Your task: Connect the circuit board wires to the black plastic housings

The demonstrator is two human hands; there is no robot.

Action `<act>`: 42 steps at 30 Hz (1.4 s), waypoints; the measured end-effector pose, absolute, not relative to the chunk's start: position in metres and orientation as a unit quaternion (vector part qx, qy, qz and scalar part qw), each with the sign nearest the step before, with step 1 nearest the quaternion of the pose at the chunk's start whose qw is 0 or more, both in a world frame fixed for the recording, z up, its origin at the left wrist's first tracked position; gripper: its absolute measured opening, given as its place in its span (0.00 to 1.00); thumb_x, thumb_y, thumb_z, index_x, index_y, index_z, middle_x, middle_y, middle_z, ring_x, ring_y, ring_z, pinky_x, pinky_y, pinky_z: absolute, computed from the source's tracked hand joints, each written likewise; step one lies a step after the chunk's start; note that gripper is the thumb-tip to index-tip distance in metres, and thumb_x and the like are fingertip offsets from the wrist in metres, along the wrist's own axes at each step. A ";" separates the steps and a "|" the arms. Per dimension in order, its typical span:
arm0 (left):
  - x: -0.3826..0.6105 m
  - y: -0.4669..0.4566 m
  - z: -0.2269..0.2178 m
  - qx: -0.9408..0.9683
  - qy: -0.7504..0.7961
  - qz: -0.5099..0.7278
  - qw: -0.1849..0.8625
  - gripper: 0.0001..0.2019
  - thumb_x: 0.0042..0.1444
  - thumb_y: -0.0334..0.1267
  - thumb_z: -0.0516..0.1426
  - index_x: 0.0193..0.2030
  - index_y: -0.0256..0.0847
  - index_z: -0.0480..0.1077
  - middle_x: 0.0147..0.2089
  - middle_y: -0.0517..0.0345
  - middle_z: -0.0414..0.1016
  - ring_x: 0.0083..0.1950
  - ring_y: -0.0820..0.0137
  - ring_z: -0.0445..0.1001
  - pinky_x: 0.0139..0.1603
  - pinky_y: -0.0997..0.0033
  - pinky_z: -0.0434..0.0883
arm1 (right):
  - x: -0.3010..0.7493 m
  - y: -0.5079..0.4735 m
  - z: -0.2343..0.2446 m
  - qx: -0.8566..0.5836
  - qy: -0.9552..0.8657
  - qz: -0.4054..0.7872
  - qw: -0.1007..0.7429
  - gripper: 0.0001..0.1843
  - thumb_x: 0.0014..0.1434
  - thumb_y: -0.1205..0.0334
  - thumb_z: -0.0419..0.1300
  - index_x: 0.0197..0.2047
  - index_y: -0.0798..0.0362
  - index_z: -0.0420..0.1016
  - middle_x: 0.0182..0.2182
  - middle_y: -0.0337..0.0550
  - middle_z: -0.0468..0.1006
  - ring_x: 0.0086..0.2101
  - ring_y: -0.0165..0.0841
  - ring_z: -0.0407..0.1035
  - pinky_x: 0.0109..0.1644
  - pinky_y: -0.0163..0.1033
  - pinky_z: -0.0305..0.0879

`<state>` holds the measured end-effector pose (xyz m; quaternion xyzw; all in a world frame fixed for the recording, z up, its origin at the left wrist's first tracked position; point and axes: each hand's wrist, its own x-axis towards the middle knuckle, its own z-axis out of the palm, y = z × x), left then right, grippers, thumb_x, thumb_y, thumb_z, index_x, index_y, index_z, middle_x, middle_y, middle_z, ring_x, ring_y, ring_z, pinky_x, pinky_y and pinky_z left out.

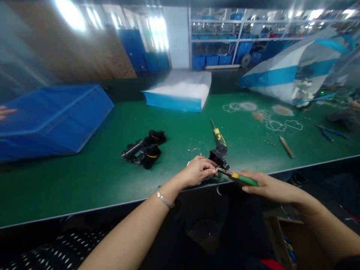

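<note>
Near the front edge of the green table, my left hand [200,170] is closed, its fingertips against a small black plastic part [216,156] with thin wire at its lower side. My right hand [260,183] grips green-handled pliers [243,179], whose metal jaws reach to my left fingertips at the part. What the jaws touch is too small to make out. Just beyond the part lies a screwdriver [219,138] with a yellow and black handle, its shaft pointing away. To the left rest several black plastic assemblies [144,150] with yellow wires.
A blue bin [56,120] stands on the left, with another person's hand [5,111] at its edge. Behind are a white and blue bag [178,92] and a larger open sack [281,77]. Thin white loops [275,125], a wooden stick [287,147] and blue-handled pliers [332,132] lie right.
</note>
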<state>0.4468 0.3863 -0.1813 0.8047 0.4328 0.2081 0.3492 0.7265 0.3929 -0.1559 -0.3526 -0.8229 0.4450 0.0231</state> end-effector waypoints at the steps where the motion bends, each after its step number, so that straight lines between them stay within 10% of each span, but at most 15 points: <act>1: 0.446 0.386 -0.181 0.807 0.428 0.207 0.348 0.13 0.63 0.44 0.52 0.36 0.44 0.76 0.48 0.60 0.75 0.53 0.68 0.67 0.60 0.63 0.57 | 0.727 0.394 -0.155 -0.348 -0.820 0.454 0.021 0.32 0.60 0.48 0.55 0.66 0.42 0.55 0.56 0.41 0.71 0.57 0.42 0.62 0.65 0.50 0.50; 13: 0.444 0.387 -0.182 0.820 0.420 0.194 0.337 0.13 0.63 0.45 0.52 0.37 0.44 0.76 0.48 0.59 0.76 0.54 0.68 0.68 0.59 0.63 0.58 | 0.718 0.390 -0.159 -0.331 -0.794 0.509 0.027 0.33 0.61 0.48 0.55 0.67 0.46 0.55 0.62 0.41 0.62 0.61 0.41 0.55 0.67 0.48 0.45; 22: 0.443 0.389 -0.183 0.821 0.416 0.207 0.332 0.13 0.63 0.43 0.51 0.36 0.42 0.76 0.44 0.57 0.77 0.51 0.69 0.69 0.58 0.65 0.58 | 0.702 0.374 -0.183 -0.424 -0.788 0.440 0.077 0.23 0.58 0.43 0.54 0.41 0.54 0.75 0.32 0.41 0.76 0.35 0.38 0.69 0.43 0.40 0.66; 42: 0.441 0.385 -0.185 0.803 0.438 0.205 0.348 0.12 0.62 0.44 0.53 0.37 0.44 0.75 0.47 0.59 0.76 0.55 0.67 0.65 0.60 0.64 0.57 | 0.713 0.361 -0.194 -0.490 -0.755 0.354 0.253 0.23 0.60 0.46 0.55 0.53 0.51 0.67 0.42 0.44 0.75 0.42 0.38 0.70 0.50 0.41 0.63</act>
